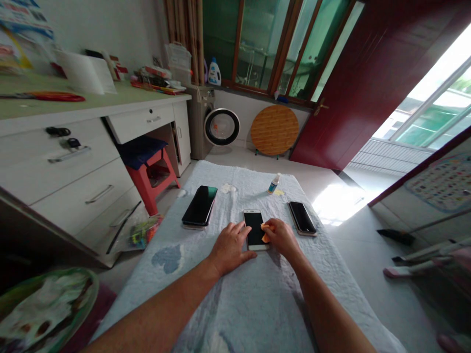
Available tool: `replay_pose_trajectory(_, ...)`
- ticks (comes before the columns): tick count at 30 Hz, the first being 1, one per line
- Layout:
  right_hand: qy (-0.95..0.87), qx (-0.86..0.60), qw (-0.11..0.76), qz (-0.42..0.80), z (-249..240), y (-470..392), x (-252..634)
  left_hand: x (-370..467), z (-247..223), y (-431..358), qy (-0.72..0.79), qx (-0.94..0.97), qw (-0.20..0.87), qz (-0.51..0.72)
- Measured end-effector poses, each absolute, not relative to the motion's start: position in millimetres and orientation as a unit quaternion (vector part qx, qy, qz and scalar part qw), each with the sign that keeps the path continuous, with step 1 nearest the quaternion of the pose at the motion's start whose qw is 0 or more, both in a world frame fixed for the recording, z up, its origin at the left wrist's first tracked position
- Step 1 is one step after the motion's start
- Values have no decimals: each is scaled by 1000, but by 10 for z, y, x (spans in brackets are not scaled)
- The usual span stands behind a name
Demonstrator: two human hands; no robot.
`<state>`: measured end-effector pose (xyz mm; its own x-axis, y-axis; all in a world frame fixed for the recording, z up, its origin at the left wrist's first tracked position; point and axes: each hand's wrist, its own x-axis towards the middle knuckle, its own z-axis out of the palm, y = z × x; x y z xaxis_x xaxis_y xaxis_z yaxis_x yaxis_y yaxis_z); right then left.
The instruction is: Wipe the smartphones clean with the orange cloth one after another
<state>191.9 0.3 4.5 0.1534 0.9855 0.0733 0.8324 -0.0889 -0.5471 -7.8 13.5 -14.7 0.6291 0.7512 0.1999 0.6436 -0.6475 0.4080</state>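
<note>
A white phone [254,235] with a dark screen lies flat on the cloth-covered table [257,314]. My left hand [231,246] rests at its left edge, fingers spread, with fingertips touching the phone's side and the thumb near its lower corner. Pinched in my right hand [281,237] is a small orange cloth [265,233], which touches the right part of the screen. Further left lies a larger black phone [200,206], apparently on top of something pale. Another dark phone [302,218] lies to the right of my right hand.
A small spray bottle [274,183] stands near the table's far edge. Left of the table are a red stool [152,181], a plastic bag [138,233] and a green-rimmed basin [93,289]. A desk [147,100] and a washing machine [201,117] stand beyond.
</note>
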Motion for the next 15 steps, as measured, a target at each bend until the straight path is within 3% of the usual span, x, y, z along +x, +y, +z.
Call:
replay_pose_trajectory(11, -675, -692, 183, 178, 158, -462, 1880, -65, -126, 101, 403, 889, 128, 176)
replay_pose_trajectory(15, -631, -734, 209, 138, 103, -495, 1913, -56, -98, 88, 407, 889, 126, 167)
